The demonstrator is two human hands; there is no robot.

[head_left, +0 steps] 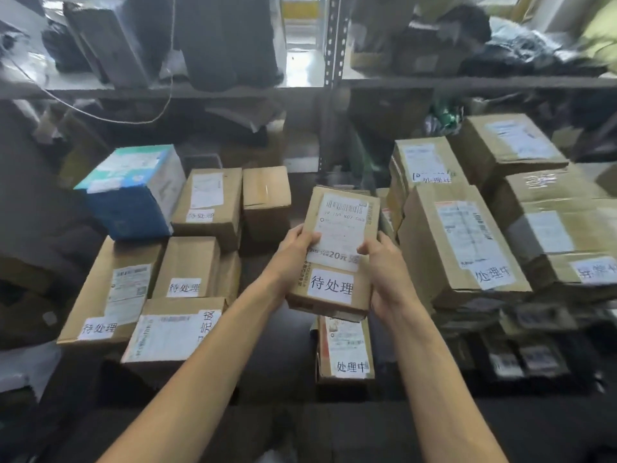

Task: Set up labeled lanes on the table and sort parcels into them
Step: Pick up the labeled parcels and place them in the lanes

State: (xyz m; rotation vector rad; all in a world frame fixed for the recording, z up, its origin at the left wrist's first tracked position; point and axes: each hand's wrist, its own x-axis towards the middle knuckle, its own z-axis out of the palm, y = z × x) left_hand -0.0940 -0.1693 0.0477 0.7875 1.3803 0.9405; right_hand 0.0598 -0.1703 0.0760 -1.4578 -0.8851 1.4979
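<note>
I hold a small cardboard parcel [339, 252] above the middle of the dark table [283, 379]. It carries a shipping label and a white tag reading 待处理. My left hand [295, 248] grips its left edge, thumb on the label. My right hand [384, 269] grips its right edge. Below it lies a flat parcel [345, 349] tagged 处理中. On the left sit several cardboard parcels [190, 267] tagged 待处理, and one parcel [173, 332] with a different tag. On the right stand larger boxes [460, 242] tagged 处理中.
A blue and white carton [133, 192] stands at the back left. Metal shelving [330, 81] full of dark bags and boxes runs behind the table. Dark flat packages [521, 349] lie at the right front. Bare dark tabletop shows between the left and right piles.
</note>
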